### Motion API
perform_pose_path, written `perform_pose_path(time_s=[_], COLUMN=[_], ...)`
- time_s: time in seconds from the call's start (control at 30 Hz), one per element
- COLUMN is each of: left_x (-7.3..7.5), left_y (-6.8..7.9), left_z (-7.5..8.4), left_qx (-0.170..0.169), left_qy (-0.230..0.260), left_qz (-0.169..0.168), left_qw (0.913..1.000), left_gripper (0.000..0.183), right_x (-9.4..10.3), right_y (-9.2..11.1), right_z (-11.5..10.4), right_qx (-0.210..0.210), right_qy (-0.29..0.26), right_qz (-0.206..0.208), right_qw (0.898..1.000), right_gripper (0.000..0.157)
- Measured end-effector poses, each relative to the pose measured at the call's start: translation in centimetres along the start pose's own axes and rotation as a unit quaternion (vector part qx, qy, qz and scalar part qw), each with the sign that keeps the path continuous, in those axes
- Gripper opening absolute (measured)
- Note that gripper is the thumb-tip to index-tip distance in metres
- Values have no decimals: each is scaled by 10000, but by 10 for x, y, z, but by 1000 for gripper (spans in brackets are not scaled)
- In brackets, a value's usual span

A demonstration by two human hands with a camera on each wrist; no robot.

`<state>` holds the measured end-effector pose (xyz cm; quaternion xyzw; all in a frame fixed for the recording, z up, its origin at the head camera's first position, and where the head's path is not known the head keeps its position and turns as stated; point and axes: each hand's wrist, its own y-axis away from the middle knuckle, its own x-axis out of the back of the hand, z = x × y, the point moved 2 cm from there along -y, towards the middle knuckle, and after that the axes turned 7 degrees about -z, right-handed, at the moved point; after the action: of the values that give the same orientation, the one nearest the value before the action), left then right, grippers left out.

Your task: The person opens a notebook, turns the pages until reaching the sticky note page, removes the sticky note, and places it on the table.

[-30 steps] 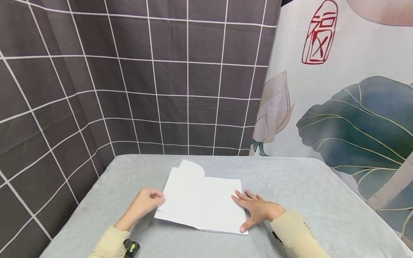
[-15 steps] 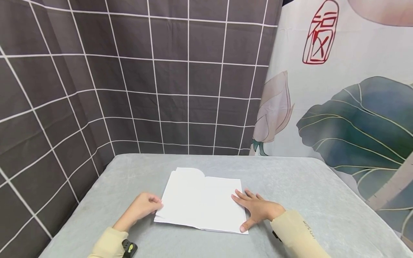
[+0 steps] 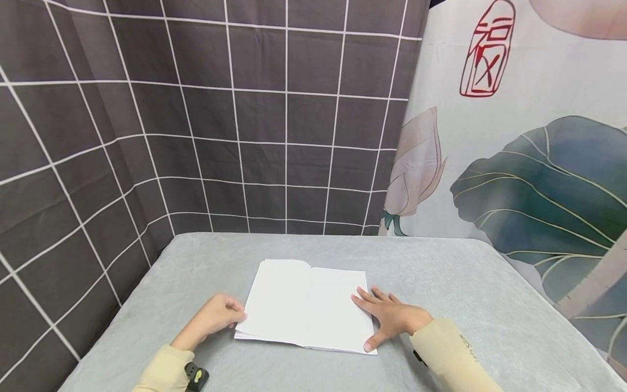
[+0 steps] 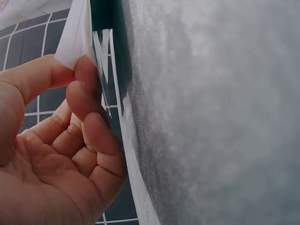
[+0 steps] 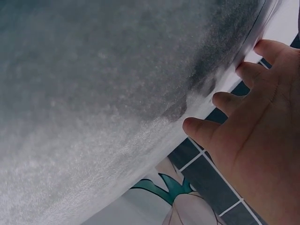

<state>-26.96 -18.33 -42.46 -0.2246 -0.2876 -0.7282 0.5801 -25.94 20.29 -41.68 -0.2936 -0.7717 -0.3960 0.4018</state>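
An open book (image 3: pixel 313 307) with white pages lies on the table in the head view; no print can be made out there. At its left edge, my left hand (image 3: pixel 217 316) pinches the edge of a page. The left wrist view shows that page (image 4: pixel 75 37) between thumb and forefinger, with the other fingers curled beneath. My right hand (image 3: pixel 389 317) rests with spread fingers on the right page's outer edge. Seen from the right wrist, the fingers (image 5: pixel 204 130) are straight and apart, and little of the book shows.
The table (image 3: pixel 441 283) has a grey cloth surface. Behind and left hangs a dark curtain (image 3: pixel 254 120) with white grid lines. A white hanging (image 3: pixel 441 71) with a painted lotus bud and leaf is at the right. A black wrist device (image 3: pixel 197 377) sits on the left sleeve.
The raised top corner of the left page has come down flat with the pages beneath. My left hand has shifted slightly left and down. The right hand stays in place.
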Motion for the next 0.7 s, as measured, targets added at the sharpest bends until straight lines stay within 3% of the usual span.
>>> perform_pose_path(time_s=[0.13, 0.7], left_x=[-1, -1], left_y=[0, 1], left_z=[0, -3], left_qx=[122, 85], left_qy=[-44, -8], left_qz=[-4, -91], left_qw=[9999, 9999], left_gripper=[9, 9], right_x=[0, -1], right_y=[0, -1], right_z=[0, -1], right_qx=[1, -96], right_qy=[34, 55], right_qz=[32, 104], right_qw=[10000, 9999], right_gripper=[110, 109])
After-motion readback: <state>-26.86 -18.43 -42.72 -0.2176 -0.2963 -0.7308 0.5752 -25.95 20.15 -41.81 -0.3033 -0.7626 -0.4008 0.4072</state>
